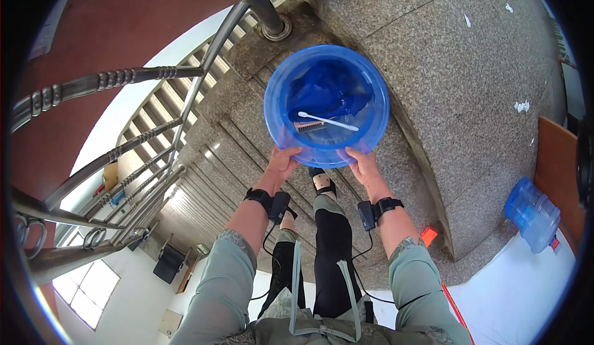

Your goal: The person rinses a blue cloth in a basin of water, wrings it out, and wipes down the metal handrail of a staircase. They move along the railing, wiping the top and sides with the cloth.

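A translucent blue plastic basin (pixel 273 100) is held out in front of me above granite stairs. My left hand (pixel 283 161) grips its near rim on the left, the thumb lying over the edge. On the right side of that rim, my right hand (pixel 364 164) holds on in the same way. Inside the basin lies a dark blue cloth (pixel 328 88), with what looks like water around it. A thin white stick (pixel 331 121) with a rounded end rests near the cloth, beside a small brush (pixel 311 126) with dark bristles. The fingers under the basin are partly hidden.
A metal handrail (pixel 124 77) runs down along the left. Granite steps (pixel 238 141) lie beneath the basin and my feet. At right are a broad stone surface (pixel 458 97), a clear blue water jug (pixel 533 214), a brown board (pixel 557 165) and a small orange-red object (pixel 428 236).
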Tool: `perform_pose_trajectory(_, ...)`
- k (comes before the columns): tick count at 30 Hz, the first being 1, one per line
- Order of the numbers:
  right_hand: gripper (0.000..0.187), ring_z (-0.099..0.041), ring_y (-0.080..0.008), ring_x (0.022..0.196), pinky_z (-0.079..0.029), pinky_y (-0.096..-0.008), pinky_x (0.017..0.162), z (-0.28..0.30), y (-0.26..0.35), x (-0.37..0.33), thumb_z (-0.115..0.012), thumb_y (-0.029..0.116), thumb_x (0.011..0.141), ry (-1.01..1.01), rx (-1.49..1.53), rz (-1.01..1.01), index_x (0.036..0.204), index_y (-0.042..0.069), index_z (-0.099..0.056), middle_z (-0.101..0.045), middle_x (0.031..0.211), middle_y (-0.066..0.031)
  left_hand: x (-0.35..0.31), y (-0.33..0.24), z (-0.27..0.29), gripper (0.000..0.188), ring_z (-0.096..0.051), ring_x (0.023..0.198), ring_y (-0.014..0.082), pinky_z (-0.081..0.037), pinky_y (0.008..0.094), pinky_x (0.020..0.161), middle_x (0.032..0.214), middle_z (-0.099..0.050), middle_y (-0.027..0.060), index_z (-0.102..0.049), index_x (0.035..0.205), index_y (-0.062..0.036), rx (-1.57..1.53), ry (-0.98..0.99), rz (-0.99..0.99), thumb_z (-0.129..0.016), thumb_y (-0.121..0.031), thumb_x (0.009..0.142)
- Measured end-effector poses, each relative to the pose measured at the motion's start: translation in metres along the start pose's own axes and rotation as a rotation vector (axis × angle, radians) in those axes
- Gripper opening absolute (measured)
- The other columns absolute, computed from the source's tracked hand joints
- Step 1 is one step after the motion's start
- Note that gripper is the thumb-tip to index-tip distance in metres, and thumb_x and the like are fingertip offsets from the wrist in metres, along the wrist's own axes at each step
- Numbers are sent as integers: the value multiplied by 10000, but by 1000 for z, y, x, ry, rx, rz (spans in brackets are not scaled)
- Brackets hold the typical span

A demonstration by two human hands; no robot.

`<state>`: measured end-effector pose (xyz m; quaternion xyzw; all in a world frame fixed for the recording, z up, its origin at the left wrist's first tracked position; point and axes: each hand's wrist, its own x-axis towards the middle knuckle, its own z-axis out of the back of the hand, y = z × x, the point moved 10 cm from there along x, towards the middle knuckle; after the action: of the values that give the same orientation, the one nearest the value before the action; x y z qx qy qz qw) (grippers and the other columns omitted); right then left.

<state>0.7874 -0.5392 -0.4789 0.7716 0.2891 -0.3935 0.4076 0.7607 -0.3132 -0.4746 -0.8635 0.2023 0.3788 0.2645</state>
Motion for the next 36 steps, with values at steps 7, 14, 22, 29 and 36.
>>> perform_pose_trajectory(7, 440, -574, -295, 1153, -505, -438, 870, 8, 101, -52, -645, 34, 883, -599, -732, 724, 1306, 31, -525, -526, 1282, -195, -22, -19, 3, 576, -617, 1053, 196, -551, 381, 844, 1264, -560, 52, -330, 1461, -96, 163, -162, -52, -608, -161, 961)
perform_pose_trajectory(14, 630, -415, -409, 1273, -354, -566, 1004, -158, 135, -33, -728, 172, 797, -360, -1816, 1204, 1381, 77, -513, -483, 1311, -225, -89, -84, 12, 420, -578, 1039, 170, -470, 286, 838, 1224, -575, 49, -488, 1357, -100, 785, -578, -429, -573, -103, 945)
perform_pose_trajectory(22, 525, -461, -360, 1251, -363, -568, 1025, -150, 63, 52, -747, 291, 787, -95, -2066, 653, 1238, 54, -621, -546, 1293, -166, 23, -101, -89, 599, -551, 1167, 398, -483, 411, 934, 1307, -543, 196, -411, 1430, -64, 1481, -55, -661, -591, -61, 859)
perform_pose_trajectory(29, 242, -640, -364, 904, -510, -420, 812, -160, 106, 34, -683, 72, 824, 78, -1255, 794, 1053, -3, -658, -659, 928, -189, 58, -57, -41, 873, -518, 1230, 317, -416, 431, 1042, 1416, -461, 197, -73, 1578, -104, 752, -187, 38, -607, -396, 953)
perform_pose_trajectory(36, 105, -626, -289, 774, -496, -368, 707, -235, 90, -60, -643, 42, 859, 476, -1067, 874, 937, -18, -605, -638, 859, -140, 42, -68, -110, 702, -614, 1117, 285, -525, 442, 923, 1240, -608, 147, -382, 1428, -74, -70, 24, 161, -628, -497, 925)
